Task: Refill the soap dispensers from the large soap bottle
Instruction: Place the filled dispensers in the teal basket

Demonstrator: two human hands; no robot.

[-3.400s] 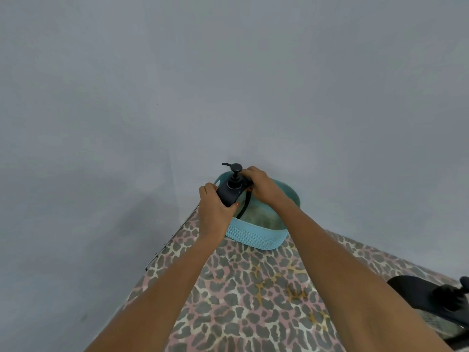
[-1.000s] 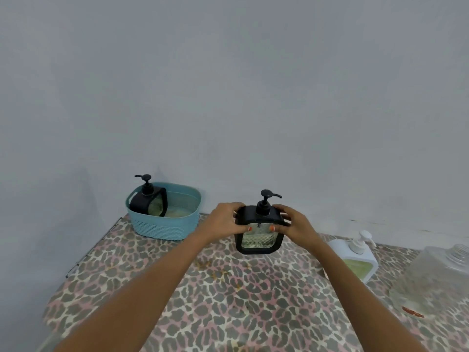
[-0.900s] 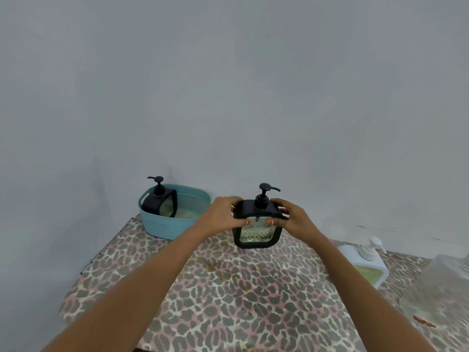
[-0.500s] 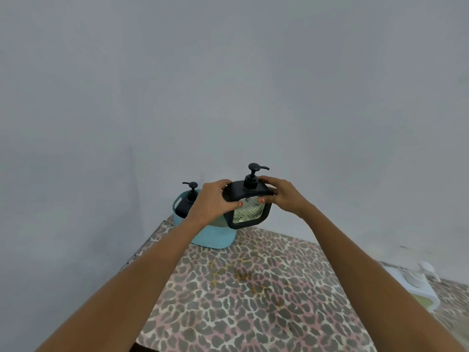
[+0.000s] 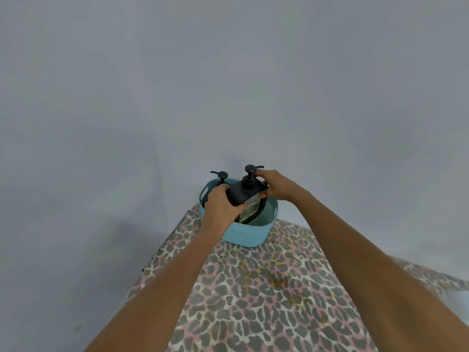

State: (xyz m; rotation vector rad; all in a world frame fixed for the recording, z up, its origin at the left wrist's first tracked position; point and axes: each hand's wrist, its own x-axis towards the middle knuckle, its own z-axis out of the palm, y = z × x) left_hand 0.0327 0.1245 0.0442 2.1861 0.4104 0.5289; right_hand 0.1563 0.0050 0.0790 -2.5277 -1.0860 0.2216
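A black-framed soap dispenser (image 5: 245, 193) with a clear textured body and a black pump is held partly inside the teal basket (image 5: 247, 233) at the table's far left corner. My left hand (image 5: 220, 209) grips its left side and my right hand (image 5: 275, 185) grips its right top corner. Behind my left hand, only the black pump head of a second dispenser (image 5: 221, 176) shows, standing in the same basket. The large soap bottle is out of view.
The table wears a leopard-print cloth (image 5: 266, 295). Its left edge (image 5: 166, 241) runs close to a plain grey wall, and the basket stands right against the back wall.
Both hands have carried the dispenser left and away from me, from above the table's middle down into the teal basket. The view has turned left, so the white dispenser and clear bottle are gone.
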